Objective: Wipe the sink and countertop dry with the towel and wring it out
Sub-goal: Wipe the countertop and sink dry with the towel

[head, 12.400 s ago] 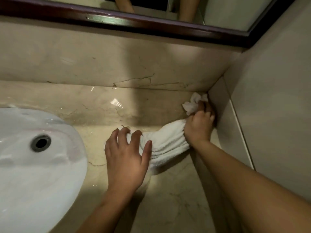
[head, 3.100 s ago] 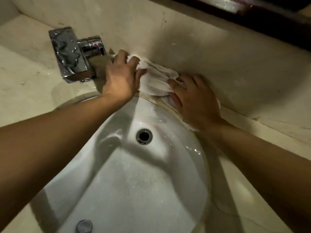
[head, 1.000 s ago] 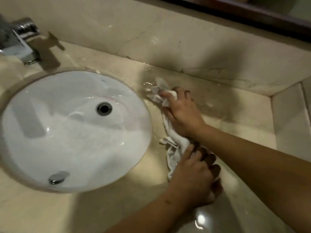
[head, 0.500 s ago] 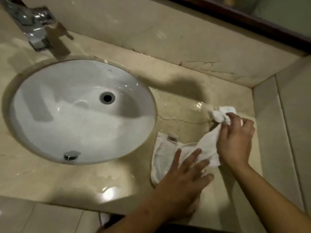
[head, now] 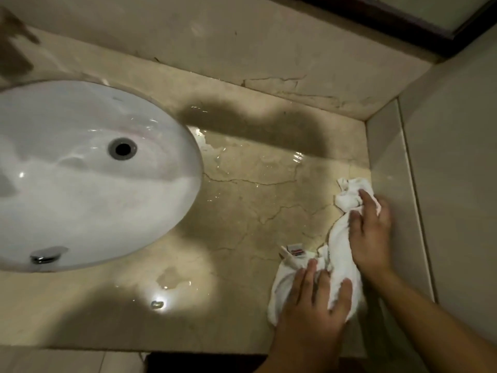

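A white towel (head: pixel 339 246) lies bunched in a long strip on the beige marble countertop (head: pixel 242 211), close to the right side wall. My left hand (head: pixel 314 305) presses flat on its near end, fingers spread and straight. My right hand (head: pixel 369 232) lies on the far part of the towel, fingers laid over the bunched cloth; whether they curl round it is unclear. The white oval sink (head: pixel 80 189) sits at the left, with its overflow hole (head: pixel 122 148) and drain stopper (head: pixel 44 255) showing.
Water films and small puddles (head: pixel 172 281) glisten on the countertop between sink and towel. The backsplash (head: pixel 269 49) runs along the far side and a tiled side wall (head: pixel 443 184) bounds the right. A dark mirror frame (head: pixel 403 17) crosses the top right. The counter's front edge is at the bottom.
Both hands have slid the towel further right, up against the side wall. My right hand has lowered from pinching the lifted end to lying on the cloth.
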Motion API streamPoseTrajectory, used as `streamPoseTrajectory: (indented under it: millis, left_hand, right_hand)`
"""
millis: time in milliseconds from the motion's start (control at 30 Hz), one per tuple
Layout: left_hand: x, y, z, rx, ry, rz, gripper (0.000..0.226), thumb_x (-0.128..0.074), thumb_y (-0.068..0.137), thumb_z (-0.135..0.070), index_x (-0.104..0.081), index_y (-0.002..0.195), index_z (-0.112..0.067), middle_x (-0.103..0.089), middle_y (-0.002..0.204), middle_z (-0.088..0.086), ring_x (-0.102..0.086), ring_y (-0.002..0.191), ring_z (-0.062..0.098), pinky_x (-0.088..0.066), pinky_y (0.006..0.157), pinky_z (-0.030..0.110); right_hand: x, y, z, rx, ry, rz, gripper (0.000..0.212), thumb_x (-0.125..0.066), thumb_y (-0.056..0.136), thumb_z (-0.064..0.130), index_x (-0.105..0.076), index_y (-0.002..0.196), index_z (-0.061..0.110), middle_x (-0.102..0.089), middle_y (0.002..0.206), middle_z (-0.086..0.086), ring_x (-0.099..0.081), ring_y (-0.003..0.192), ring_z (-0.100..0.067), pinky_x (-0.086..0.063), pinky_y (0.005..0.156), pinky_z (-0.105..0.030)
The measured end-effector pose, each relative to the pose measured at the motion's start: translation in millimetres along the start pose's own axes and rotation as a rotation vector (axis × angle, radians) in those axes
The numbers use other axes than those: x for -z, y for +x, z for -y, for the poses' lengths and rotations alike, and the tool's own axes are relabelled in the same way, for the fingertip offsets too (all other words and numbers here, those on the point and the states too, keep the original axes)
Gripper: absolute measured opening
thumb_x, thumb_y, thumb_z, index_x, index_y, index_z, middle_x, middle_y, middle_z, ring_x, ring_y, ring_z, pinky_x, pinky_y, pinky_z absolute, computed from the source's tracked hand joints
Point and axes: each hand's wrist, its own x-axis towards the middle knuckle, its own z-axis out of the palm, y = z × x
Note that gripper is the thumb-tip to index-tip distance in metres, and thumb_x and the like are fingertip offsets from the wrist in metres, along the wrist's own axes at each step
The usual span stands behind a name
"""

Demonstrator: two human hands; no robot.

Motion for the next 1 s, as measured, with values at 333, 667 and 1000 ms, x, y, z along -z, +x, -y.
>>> streamPoseTrajectory:
  millis: [333,667,1000]
  left_hand:
    - [13,-1,24,0.123,0.11,-0.004,0.087,-0.079,0.065,-0.059,-0.052,0.141,-0.026,-0.068,0.124,0.009,-0.06,0.131,0.03,-0.035,0.11,0.068]
    - [43,-10,107,0.356,0.195,-0.298,0.076,-0.05,0.088,-0.048,-0.041,0.156,-0.016,-0.058,0.142,0.019,-0.05,0.141,0.036,-0.031,0.111,0.07]
    - [41,-31,110,0.449,0.103,-0.473,0.068,-0.068,0.083,-0.042,-0.054,0.146,-0.02,-0.067,0.129,0.017,-0.062,0.125,0.037,-0.051,0.107,0.045]
  right_hand:
    - [-34,36,67,0.141,0.084,0.122,0.047,-0.046,0.107,0.02,-0.04,0.153,0.021,-0.027,0.161,-0.011,-0.032,0.146,-0.032,-0.033,0.12,-0.046]
    - [-108,68,214,0.352,0.158,0.192,0.045,-0.048,0.103,0.016,-0.048,0.147,0.019,-0.044,0.144,-0.015,-0.046,0.128,-0.033,-0.042,0.108,-0.045]
    - [-106,27,281,0.778,0.095,0.167,0.035,-0.049,0.098,0.018,-0.059,0.131,0.012,-0.052,0.133,-0.02,-0.05,0.12,-0.038,-0.045,0.1,-0.043]
